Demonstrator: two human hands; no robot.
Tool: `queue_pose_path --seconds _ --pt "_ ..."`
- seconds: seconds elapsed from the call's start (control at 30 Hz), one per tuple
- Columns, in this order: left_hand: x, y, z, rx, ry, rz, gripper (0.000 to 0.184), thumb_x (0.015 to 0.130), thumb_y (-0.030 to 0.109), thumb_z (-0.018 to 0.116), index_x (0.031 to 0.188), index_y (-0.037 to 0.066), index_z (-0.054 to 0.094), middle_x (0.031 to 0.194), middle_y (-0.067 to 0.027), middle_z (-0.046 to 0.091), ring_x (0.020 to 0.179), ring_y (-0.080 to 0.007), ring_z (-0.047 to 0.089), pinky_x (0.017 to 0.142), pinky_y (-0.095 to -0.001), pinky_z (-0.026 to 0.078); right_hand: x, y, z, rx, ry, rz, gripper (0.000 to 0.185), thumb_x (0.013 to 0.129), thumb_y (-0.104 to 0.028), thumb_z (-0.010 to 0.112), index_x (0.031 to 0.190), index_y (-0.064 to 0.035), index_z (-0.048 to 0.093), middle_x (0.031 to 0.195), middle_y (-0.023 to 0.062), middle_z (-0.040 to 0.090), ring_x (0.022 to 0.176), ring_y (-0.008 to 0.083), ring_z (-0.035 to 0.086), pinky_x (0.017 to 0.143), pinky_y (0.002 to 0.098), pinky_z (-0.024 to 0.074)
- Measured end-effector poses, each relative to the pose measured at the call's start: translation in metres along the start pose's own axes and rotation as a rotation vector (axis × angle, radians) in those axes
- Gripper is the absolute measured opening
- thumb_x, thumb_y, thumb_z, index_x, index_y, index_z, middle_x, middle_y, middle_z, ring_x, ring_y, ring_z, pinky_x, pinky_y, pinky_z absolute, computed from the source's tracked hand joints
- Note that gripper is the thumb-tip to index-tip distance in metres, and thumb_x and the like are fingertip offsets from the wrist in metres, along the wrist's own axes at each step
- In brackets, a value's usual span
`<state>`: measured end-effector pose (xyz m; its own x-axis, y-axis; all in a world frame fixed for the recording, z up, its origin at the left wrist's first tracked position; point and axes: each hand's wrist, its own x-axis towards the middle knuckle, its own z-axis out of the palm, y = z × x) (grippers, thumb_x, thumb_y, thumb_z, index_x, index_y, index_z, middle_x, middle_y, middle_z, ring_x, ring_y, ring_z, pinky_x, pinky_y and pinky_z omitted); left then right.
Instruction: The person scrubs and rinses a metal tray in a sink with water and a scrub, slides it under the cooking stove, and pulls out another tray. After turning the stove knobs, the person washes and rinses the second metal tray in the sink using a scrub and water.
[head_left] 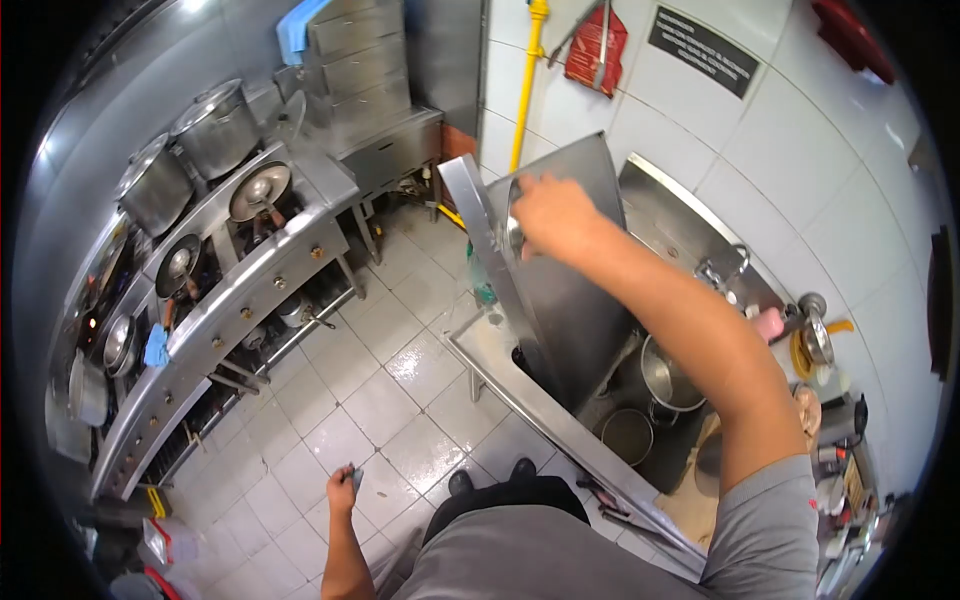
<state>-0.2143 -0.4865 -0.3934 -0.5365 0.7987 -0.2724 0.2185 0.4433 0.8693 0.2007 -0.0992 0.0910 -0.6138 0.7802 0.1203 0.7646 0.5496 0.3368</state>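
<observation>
Tiled floor (390,350) gives walking room between stove (265,295) and sink counter (480,345) edges. Metal panel (575,320) stands tilted in the sink, narrow edge toward the floor side. Two pots (668,402) near its lower edge. Right hand (555,220) at panel's upper part, fingers bent; can't tell grip. Left hand (342,492) low, closed on small dark item (357,478).

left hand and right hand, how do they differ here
Pose: the right hand is stretched out to the metal panel, while the left hand hangs low over the floor.
Hold: the left hand is closed on a small dark item, while the right hand has a shiny piece at its fingers, its grip unclear.
Both are bare.
</observation>
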Motion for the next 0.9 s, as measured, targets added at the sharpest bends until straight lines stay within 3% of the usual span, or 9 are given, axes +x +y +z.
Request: queue_pose_path --seconds 0.13,0.27,0.4,0.47,0.53,0.67,0.73,0.8,0.9 --pt "-0.026 -0.093 -0.015 -0.159 -0.025 -0.181 0.028 0.076 -0.003 0.048 0.098 -0.006 0.064 0.098 -0.0137 0.068 0.095 -0.0212 0.063 0.089 -0.0313 0.048 -0.049 -0.024 0.049 -0.012 -0.196 -0.007 0.040 0.058 -0.028 0.084 0.092 -0.0088 0.073 0.120 0.0128 0.056 0.106 0.0308 0.057 0.080 0.0429 0.0508" --pt "-0.048 -0.050 -0.010 0.087 -0.084 -0.438 0.027 0.077 -0.002 0.048 0.097 -0.006 0.066 0.098 -0.0145 0.068 0.094 -0.0204 0.063 0.087 -0.0306 0.048 -0.094 -0.009 0.107 -0.032 -0.176 0.018 0.034 0.067 -0.024 0.079 0.097 -0.0102 0.073 0.115 0.0097 0.057 0.106 0.0298 0.056 0.081 0.0429 0.0491" --pt "-0.039 -0.055 -0.003 0.070 -0.091 -0.304 0.028 0.077 -0.002 0.048 0.097 -0.005 0.067 0.098 -0.0137 0.069 0.089 -0.0189 0.063 0.082 -0.0290 0.049 -0.154 0.059 0.148 0.114 -0.659 0.383 0.056 0.063 -0.033 0.085 0.111 -0.0114 0.068 0.123 0.0107 0.055 0.116 0.0304 0.055 0.087 0.0425 0.0515" --pt "-0.035 -0.037 0.007 0.037 -0.092 -0.165 0.029 0.077 -0.002 0.048 0.100 -0.004 0.066 0.097 -0.0123 0.068 0.086 -0.0182 0.063 0.079 -0.0275 0.050 -0.201 0.106 0.192 0.134 -0.782 0.566 0.057 0.062 -0.033 0.087 0.110 -0.0081 0.069 0.119 0.0125 0.063 0.110 0.0308 0.062 0.088 0.0412 0.0524" --pt "-0.034 -0.022 0.010 -0.145 -0.179 -0.302 0.036 0.076 -0.004 0.046 0.108 -0.005 0.062 0.100 -0.0121 0.067 0.090 -0.0198 0.064 0.082 -0.0286 0.050 -0.247 0.141 0.234 0.175 -0.968 0.655 0.054 0.063 -0.032 0.087 0.108 -0.0077 0.070 0.114 0.0113 0.065 0.107 0.0302 0.063 0.087 0.0401 0.0526" --pt "-0.041 0.003 0.015 -0.075 -0.166 -0.276 0.038 0.076 -0.006 0.044 0.110 -0.006 0.061 0.106 -0.0124 0.066 0.098 -0.0199 0.062 0.090 -0.0301 0.048 -0.310 0.154 0.319 0.260 -1.051 0.831 0.058 0.061 -0.030 0.088 0.112 -0.0092 0.069 0.124 0.0112 0.061 0.108 0.0324 0.062 0.085 0.0417 0.0535" --pt "-0.048 0.022 0.011 -0.092 -0.083 -0.279 0.039 0.076 -0.007 0.043 0.110 -0.007 0.060 0.108 -0.0125 0.065 0.102 -0.0201 0.061 0.094 -0.0308 0.046 -0.328 0.134 0.356 0.152 -0.883 0.698 0.053 0.072 -0.034 0.079 0.115 -0.0050 0.066 0.130 0.0160 0.055 0.108 0.0327 0.061 0.087 0.0411 0.0522" --pt "-0.062 0.069 0.017 -0.035 -0.079 -0.272 0.040 0.076 -0.008 0.041 0.112 -0.007 0.059 0.113 -0.0125 0.063 0.108 -0.0206 0.059 0.099 -0.0316 0.043 -0.341 0.116 0.413 0.199 -0.782 0.857 0.036 0.087 -0.023 0.062 0.119 -0.0062 0.065 0.130 0.0159 0.054 0.109 0.0334 0.061 0.088 0.0419 0.0521" --pt "-0.067 0.091 0.016 -0.085 -0.063 -0.196 0.042 0.077 -0.009 0.040 0.114 -0.007 0.058 0.117 -0.0129 0.062 0.110 -0.0207 0.058 0.100 -0.0316 0.042 -0.340 0.096 0.451 0.160 -1.011 0.877 0.033 0.093 -0.017 0.048 0.119 -0.0065 0.064 0.132 0.0144 0.054 0.110 0.0330 0.060 0.090 0.0429 0.0514"
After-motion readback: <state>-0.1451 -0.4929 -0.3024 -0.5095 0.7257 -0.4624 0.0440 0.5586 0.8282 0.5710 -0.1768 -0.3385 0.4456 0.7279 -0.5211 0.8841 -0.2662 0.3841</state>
